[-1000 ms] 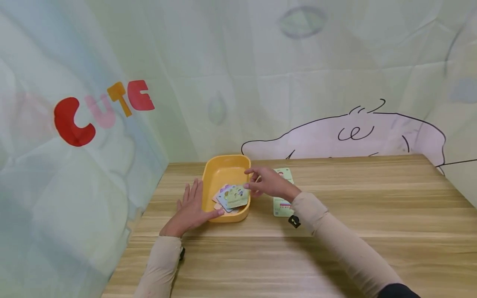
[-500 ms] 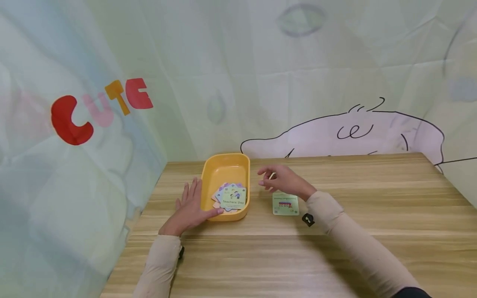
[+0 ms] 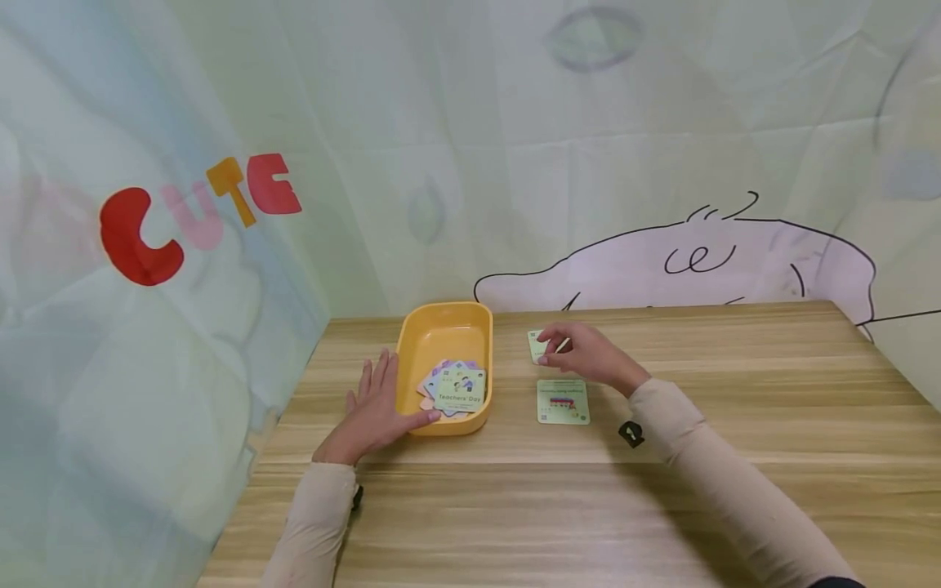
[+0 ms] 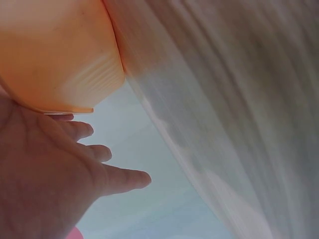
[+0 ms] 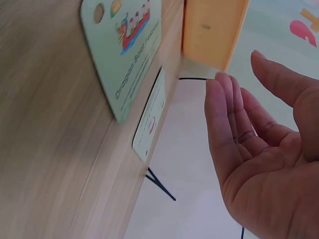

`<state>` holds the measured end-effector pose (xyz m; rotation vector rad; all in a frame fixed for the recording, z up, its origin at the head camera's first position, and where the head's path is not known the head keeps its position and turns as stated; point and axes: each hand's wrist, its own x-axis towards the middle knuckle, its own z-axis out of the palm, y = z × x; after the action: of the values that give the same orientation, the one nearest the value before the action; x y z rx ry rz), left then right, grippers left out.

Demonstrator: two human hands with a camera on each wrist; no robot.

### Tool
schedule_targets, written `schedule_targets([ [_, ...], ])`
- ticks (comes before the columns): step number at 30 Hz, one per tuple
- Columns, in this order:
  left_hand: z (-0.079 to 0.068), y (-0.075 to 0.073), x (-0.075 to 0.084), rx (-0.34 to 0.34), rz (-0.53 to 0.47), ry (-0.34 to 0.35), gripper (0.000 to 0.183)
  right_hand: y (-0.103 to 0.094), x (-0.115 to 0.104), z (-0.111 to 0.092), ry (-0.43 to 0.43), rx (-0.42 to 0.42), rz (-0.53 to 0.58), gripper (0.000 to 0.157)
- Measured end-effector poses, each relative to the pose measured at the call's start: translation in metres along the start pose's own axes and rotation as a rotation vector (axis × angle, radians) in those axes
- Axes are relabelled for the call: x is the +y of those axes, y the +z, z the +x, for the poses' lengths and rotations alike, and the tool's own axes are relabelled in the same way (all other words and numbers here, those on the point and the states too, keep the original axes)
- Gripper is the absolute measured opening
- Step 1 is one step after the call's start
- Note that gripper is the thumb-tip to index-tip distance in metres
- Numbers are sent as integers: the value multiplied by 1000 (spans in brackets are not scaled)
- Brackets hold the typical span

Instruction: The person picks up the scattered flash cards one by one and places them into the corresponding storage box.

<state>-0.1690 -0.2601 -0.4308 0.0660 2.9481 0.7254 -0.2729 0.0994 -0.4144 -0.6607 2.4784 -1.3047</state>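
Note:
My left hand (image 3: 371, 420) lies along the left side of a yellow bin (image 3: 444, 341), fingers straight and thumb over the front rim. Inside the bin, toward the front, is a loose pile of cards with a green "Teachers' Day" card (image 3: 460, 390) on top. To the right, my right hand (image 3: 588, 358) hovers above the table, fingers loosely bent, thumb apart from them in the right wrist view and nothing held. Beneath it a far green card (image 3: 537, 348) is partly hidden in the head view. A nearer green "Dragon Boat Festival" card (image 5: 130, 37) lies flat on the table.
The wooden table (image 3: 515, 514) reaches back to a printed cloth backdrop (image 3: 456, 147) behind the bin. More cloth with the letters "CUTE" hangs along the left side.
My right hand has moved right, away from the bin to above the far card. The Teachers' Day card, earlier tilted near my right fingers, lies flat on the pile. My left hand stays put.

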Motion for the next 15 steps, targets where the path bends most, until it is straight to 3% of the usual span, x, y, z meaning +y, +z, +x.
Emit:
schedule_targets([
  [6,1,0,0,2,3,-1,134,-6,10,-4,34,39,-47,39],
  [15,1,0,0,4,-1,0,134,-11,18,-13,31,3,-76,40],
])
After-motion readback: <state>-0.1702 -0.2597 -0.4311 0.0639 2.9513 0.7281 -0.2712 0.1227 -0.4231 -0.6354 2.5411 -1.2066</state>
